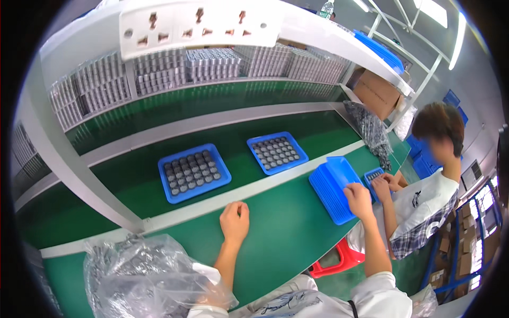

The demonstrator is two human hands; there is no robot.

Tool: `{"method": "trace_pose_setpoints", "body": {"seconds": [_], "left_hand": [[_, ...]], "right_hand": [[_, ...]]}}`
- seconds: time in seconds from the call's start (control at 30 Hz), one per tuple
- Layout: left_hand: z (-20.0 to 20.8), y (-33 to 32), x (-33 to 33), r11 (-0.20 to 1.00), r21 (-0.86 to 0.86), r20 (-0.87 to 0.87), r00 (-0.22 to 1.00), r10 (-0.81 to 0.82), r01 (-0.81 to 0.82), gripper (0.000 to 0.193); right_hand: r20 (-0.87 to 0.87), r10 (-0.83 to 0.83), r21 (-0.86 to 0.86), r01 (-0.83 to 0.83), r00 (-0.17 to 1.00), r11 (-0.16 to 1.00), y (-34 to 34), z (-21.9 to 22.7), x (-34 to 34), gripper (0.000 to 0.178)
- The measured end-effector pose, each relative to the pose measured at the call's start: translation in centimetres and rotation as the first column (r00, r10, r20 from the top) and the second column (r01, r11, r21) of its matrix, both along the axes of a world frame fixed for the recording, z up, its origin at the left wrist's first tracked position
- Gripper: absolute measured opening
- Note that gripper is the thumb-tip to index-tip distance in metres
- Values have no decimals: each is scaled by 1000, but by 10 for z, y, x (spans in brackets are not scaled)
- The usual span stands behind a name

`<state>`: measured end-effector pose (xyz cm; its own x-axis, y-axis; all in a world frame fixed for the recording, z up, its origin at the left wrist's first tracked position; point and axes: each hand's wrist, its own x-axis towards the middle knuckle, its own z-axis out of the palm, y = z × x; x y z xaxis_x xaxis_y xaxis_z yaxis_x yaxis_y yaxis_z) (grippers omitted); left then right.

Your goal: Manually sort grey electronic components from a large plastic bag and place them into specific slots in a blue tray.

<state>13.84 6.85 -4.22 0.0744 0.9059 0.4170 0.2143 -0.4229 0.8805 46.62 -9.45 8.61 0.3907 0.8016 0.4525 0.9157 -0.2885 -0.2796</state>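
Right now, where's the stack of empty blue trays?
In the head view, the stack of empty blue trays sits right of centre on the green bench, under the right hand and beside a co-worker's hands.

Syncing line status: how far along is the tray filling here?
Done: two filled blue trays sit on the belt. In hand: right hand rests on the stack of empty blue trays; left hand is curled on the green bench, contents unclear. Left: that stack, plus the plastic bag of parts.
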Motion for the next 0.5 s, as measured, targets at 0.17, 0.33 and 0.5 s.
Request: {"method": "trace_pose_setpoints", "body": {"seconds": [0.17, 0.33, 0.5], "left_hand": [[-3, -7, 5, 997, 76, -37, 999, 36, -33, 14], [71, -27, 4, 956, 280, 182, 982, 41, -92, 10], [73, -71, -28, 958, 286, -291, 951, 100, -13, 13]], "right_hand": [[-23, 19, 150, -16, 1000, 989, -10, 48, -34, 22], [216, 564, -97, -557, 797, 825, 2, -13, -104, 25], [186, 893, -225, -867, 410, 445, 15, -85, -128, 32]]}}
